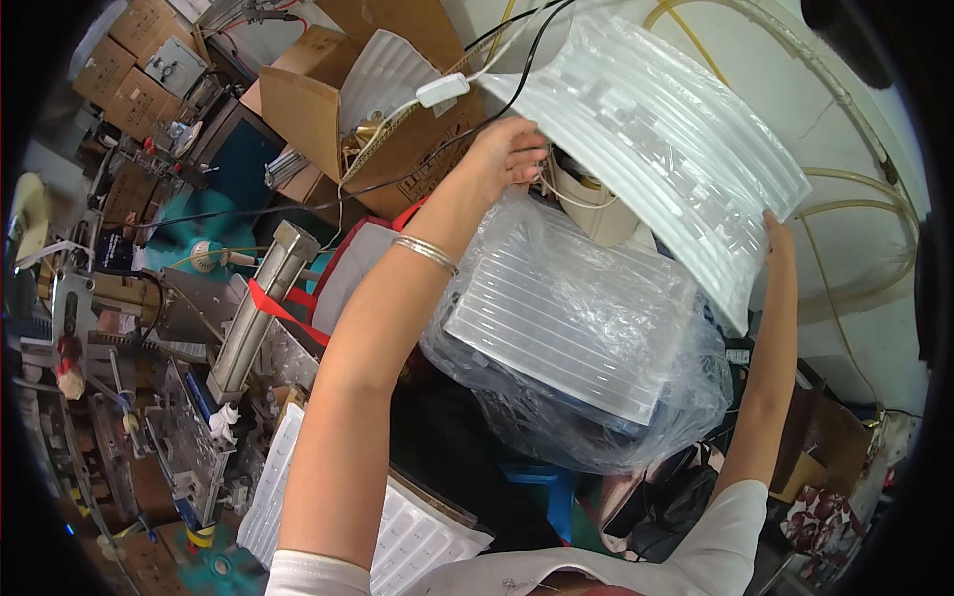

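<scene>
A large translucent white ribbed plastic tray (656, 129) is raised at a tilt at the upper right, with small pale pieces or glints across its ridges. My right hand (781, 241) grips its right edge. Beside its lower left edge is my left hand (505, 159), fingers loosely bent and apart; whether a fingertip touches the tray is hard to tell. Below both hands lies a stack of similar ribbed trays (566, 318) inside a clear plastic bag (596, 437), which is bunched around them.
An open cardboard box (298, 104) with another ribbed sheet stands behind my left hand. A black cable (397, 171) and an inline white switch (442, 91) hang close to that hand. Machinery (194, 437) and a turquoise fan (204, 248) are at left. More white trays (427, 536) lie near my lap.
</scene>
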Demonstrator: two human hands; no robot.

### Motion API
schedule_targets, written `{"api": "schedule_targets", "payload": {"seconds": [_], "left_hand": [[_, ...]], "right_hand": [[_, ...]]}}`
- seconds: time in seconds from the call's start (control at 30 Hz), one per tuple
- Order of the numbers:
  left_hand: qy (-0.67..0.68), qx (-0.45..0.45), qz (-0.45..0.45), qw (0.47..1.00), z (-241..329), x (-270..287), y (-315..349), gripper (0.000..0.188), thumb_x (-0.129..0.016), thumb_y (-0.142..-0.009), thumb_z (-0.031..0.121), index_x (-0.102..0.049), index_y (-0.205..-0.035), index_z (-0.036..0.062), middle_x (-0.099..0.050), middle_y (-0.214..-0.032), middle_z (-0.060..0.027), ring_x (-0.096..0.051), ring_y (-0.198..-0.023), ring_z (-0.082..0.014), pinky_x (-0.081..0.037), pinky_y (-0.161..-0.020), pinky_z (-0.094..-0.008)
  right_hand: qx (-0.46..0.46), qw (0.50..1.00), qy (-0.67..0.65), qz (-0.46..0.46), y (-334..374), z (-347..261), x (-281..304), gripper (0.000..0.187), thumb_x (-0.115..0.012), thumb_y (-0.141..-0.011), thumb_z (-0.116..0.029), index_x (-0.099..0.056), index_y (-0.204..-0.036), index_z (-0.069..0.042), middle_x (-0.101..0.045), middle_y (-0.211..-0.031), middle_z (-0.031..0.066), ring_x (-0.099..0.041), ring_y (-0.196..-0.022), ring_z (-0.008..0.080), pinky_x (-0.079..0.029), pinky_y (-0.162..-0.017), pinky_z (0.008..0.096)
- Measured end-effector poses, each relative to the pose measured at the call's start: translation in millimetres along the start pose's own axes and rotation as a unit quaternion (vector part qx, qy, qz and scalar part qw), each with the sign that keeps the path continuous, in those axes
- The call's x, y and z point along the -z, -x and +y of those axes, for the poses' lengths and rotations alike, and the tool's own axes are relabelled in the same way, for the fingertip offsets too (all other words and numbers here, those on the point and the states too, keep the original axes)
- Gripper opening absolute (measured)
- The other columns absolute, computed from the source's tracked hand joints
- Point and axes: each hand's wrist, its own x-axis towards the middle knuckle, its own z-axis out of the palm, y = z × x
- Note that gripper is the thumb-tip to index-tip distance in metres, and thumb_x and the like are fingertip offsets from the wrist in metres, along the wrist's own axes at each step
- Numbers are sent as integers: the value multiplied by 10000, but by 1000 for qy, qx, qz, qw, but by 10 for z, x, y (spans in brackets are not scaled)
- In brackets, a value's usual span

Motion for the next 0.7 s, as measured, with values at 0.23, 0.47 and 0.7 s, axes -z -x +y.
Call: {"api": "schedule_targets", "payload": {"seconds": [0.23, 0.47, 0.7], "left_hand": [[8, 71, -35, 997, -386, 243, 225, 370, -530, -864, 334, -503, -1119, 68, -555, -1080, -108, -567, -977, -212, -461, -784, -336], [43, 117, -67, 990, -468, -265, 270, 389, -556, -863, 321, -451, -1137, 65, -487, -1159, -173, -570, -1001, -261, -506, -775, -359], [43, 67, -58, 995, -237, -601, 164, 294, -403, -949, 182, -424, -1156, -26, -548, -1082, -189, -585, -957, -257, -521, -742, -359]], "right_hand": [[-103, 993, -52, -11, 56, 348, -296, 435, -614, -843, -216, -516, -1148, 77, -578, -1087, 148, -583, -934, 237, -489, -778, 323], [-97, 994, -35, -22, 189, 469, -273, 509, -612, -829, -257, -470, -1201, 59, -547, -1161, 182, -576, -993, 263, -491, -834, 328], [-108, 988, -104, -36, 466, -201, -318, 419, -573, -842, -178, -484, -1161, 79, -594, -1049, 175, -606, -922, 251, -516, -765, 349]]}}
